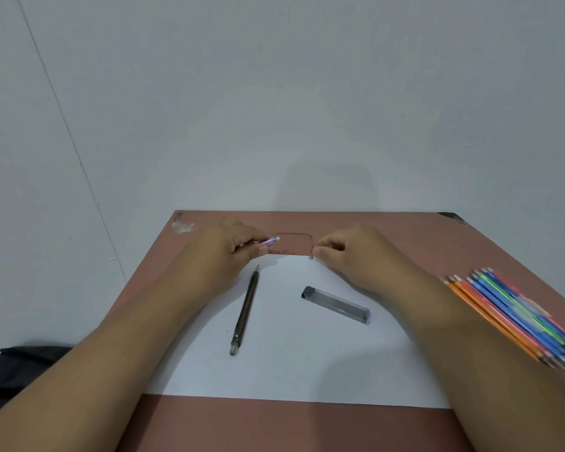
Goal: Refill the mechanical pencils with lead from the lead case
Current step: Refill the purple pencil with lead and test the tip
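Note:
My left hand (224, 247) grips a purple mechanical pencil (269, 241), whose white eraser end points right toward my other hand. My right hand (346, 247) pinches a tiny clear cap (311, 257) between thumb and finger, a short gap from the pencil's end. A dark mechanical pencil (246, 309) lies on the white paper (291, 363), tip pointing away from me. The clear lead case (336, 304) with a black cap lies on the paper to its right, shut as far as I can see.
A bundle of several coloured mechanical pencils (516, 318) lies on the brown table (307, 425) at the right edge. A wall stands right behind the table's far edge. Dark cloth (20, 363) shows at lower left.

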Available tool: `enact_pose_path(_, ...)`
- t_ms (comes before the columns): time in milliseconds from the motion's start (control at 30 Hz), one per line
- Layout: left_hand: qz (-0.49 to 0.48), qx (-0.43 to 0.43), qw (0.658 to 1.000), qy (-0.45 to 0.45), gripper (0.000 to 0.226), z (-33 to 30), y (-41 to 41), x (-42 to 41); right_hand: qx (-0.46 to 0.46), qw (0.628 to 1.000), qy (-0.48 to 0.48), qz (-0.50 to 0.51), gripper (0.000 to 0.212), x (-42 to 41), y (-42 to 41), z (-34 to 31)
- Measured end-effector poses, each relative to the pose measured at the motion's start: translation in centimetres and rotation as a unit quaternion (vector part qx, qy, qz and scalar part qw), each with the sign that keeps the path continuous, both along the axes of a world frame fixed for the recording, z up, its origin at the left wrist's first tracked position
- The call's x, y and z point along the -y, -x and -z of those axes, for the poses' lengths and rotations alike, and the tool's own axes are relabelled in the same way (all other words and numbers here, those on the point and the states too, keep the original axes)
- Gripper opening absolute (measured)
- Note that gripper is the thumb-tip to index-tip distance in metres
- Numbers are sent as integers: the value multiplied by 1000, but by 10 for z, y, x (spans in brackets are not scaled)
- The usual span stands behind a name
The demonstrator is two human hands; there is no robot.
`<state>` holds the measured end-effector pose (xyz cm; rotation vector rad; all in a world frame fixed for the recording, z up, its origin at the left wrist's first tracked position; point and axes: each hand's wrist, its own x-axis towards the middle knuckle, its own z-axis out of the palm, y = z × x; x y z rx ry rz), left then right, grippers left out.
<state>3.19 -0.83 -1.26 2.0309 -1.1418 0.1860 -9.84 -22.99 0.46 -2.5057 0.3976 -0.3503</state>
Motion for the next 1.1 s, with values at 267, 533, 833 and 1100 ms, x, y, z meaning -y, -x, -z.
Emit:
enact_pose_path(267, 1, 1, 1000, 0, 18, 0, 1, 1, -17, 998, 54, -8, 14, -10, -16, 2)
enact_pose_path(533, 0, -5, 1000, -1, 19, 1, -3, 1, 53, 998, -31, 19, 16, -1, -9, 0)
enact_pose_path(833, 4, -6, 1000, 1, 18, 1, -2, 0, 50, 998, -26, -8, 26, 0, 2, -8)
enact_pose_path(1100, 8, -16, 1000, 3, 18, 0, -3, -2, 26, 999, -33, -20, 36, 1, 2, -4)
